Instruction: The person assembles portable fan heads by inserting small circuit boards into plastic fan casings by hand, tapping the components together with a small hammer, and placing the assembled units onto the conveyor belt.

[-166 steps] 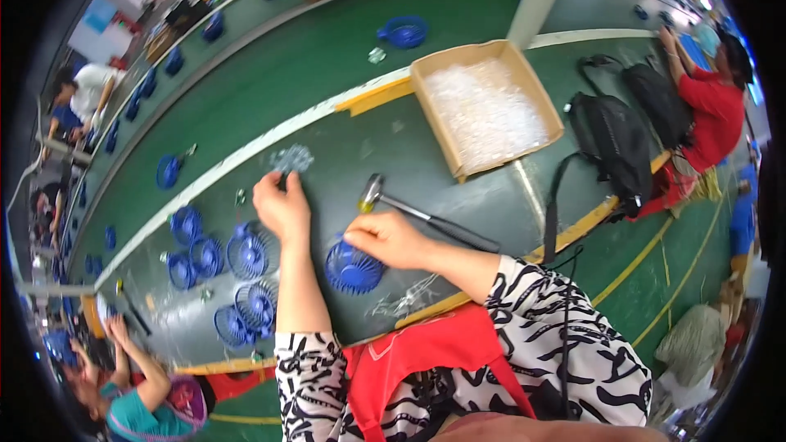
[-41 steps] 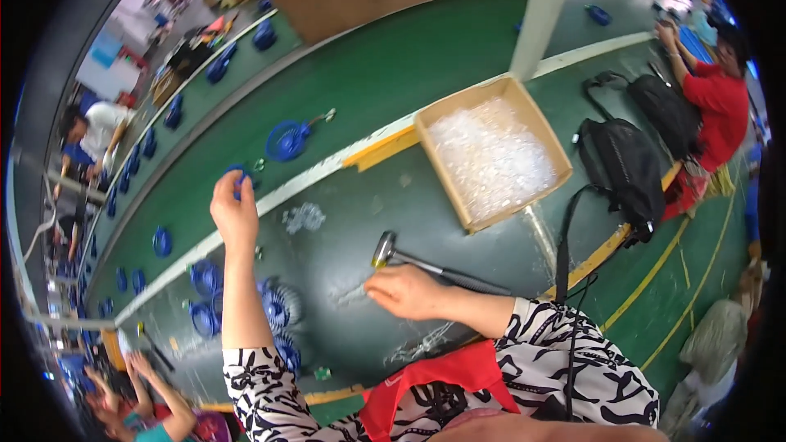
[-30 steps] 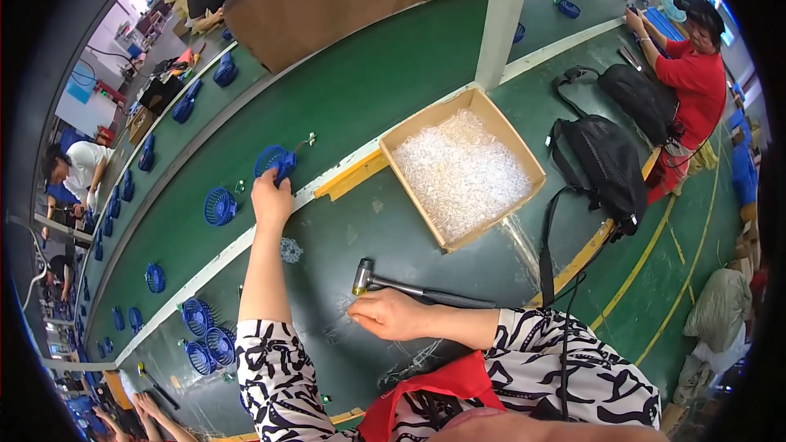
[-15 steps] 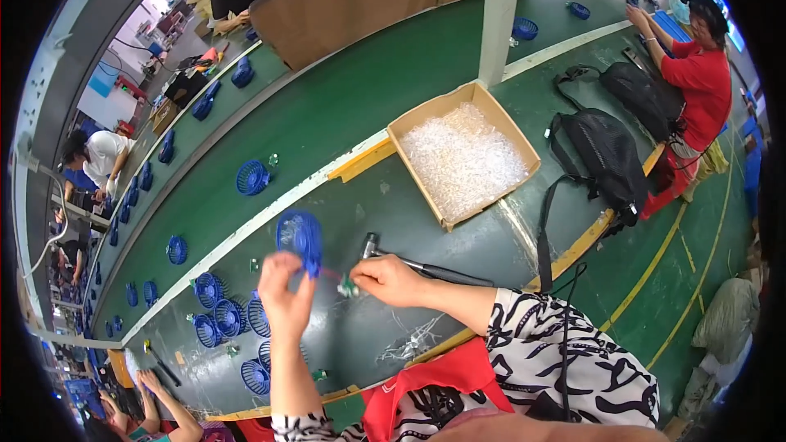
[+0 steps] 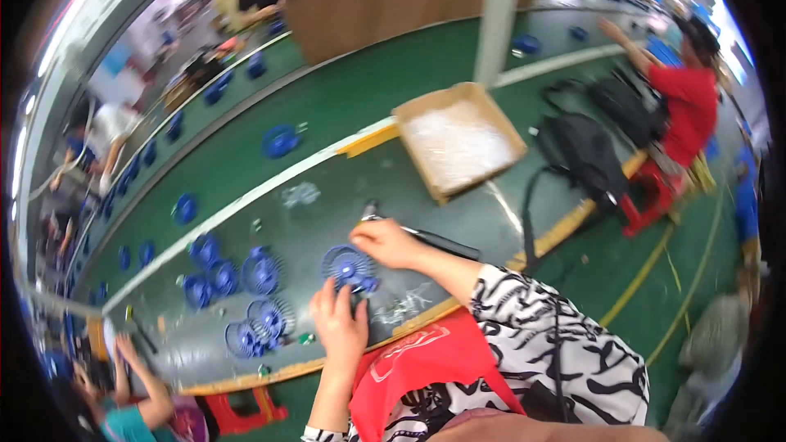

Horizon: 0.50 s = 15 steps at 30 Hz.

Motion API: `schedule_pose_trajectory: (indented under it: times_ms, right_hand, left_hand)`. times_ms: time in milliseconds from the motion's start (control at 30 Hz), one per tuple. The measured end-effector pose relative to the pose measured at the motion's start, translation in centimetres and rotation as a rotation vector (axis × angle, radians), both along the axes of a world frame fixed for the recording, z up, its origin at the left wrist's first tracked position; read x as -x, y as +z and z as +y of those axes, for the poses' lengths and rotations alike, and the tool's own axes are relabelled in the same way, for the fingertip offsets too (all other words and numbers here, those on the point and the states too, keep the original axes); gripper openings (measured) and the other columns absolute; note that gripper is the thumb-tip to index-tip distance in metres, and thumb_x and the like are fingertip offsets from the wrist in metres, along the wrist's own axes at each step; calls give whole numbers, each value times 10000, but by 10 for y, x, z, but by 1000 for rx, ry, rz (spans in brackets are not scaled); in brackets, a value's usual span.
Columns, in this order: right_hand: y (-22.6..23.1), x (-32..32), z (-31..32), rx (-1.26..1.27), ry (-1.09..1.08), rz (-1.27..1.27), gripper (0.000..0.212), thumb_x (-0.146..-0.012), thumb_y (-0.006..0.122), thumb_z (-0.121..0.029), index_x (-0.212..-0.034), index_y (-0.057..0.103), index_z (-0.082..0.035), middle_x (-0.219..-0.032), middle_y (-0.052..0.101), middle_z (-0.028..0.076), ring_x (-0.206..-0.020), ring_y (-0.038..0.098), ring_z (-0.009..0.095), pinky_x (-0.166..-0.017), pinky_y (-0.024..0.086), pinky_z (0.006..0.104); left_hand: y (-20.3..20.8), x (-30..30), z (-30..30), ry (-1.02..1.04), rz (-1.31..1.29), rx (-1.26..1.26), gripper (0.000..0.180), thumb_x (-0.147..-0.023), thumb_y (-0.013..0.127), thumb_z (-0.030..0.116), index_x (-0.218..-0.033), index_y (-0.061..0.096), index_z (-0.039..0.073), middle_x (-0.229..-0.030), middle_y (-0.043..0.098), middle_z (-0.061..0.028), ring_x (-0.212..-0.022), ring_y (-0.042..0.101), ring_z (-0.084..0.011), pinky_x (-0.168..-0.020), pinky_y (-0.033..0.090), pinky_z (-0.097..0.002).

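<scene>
A round blue fan cage [image 5: 347,265] with slatted sides lies on the dark green bench in front of me. My left hand [image 5: 339,326] is at its near edge, fingers apart, fingertips at the cage. My right hand [image 5: 388,244] is beyond and to the right of the cage, fingers curled together; whatever they hold, if anything, is hidden. Under and beside that hand lies a hammer [image 5: 442,244] with a dark handle. Several more blue fan cages [image 5: 262,270] are grouped to the left, with small green parts [image 5: 306,338] among them.
An open cardboard box [image 5: 426,172] of clear pieces stands beyond my right hand. Loose clear bits [image 5: 301,194] and pale scraps [image 5: 401,304] lie on the bench. Black bags [image 5: 583,151] are at the right, near a person in red [image 5: 692,106]. A white post [image 5: 498,24] rises behind the box.
The fan cage came down from my raised left hand onto the bench, nearer me. My left hand moved right and its fingers spread. The green part at my right fingers no longer shows. The view shifted.
</scene>
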State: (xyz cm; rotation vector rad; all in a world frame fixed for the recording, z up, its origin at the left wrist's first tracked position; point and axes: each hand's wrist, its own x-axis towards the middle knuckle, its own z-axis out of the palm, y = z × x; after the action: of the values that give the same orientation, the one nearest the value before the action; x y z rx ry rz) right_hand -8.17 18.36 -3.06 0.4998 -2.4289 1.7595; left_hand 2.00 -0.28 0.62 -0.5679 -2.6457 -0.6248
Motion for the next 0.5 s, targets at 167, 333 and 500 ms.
schedule_pose_trajectory:
  times_ms: [167,333,500]
  right_hand:
    - [6,-15,2,-3,-176,-21,188,-864,616,-165,-923,675,3,-767,677,147,-720,675,260,-677,519,361]
    - [15,-46,5,-45,-230,-155,201,-874,623,-189,-906,642,9,-749,673,150,-682,662,238,-635,510,362]
    - [19,-71,3,46,-71,-297,266,-814,688,-219,-853,627,37,-705,672,141,-640,666,224,-595,512,363]
  left_hand:
    - [2,15,13,-40,45,-26,285,-706,727,16,-979,651,-17,-1162,562,-200,-1056,501,-408,-890,447,-490]
    - [-9,19,17,-130,41,-101,191,-771,650,-42,-961,637,-47,-1107,587,-220,-996,557,-398,-860,478,-452]
    - [-10,21,23,-119,-21,-256,117,-825,599,-44,-940,613,-68,-1034,612,-226,-917,615,-392,-822,505,-437]
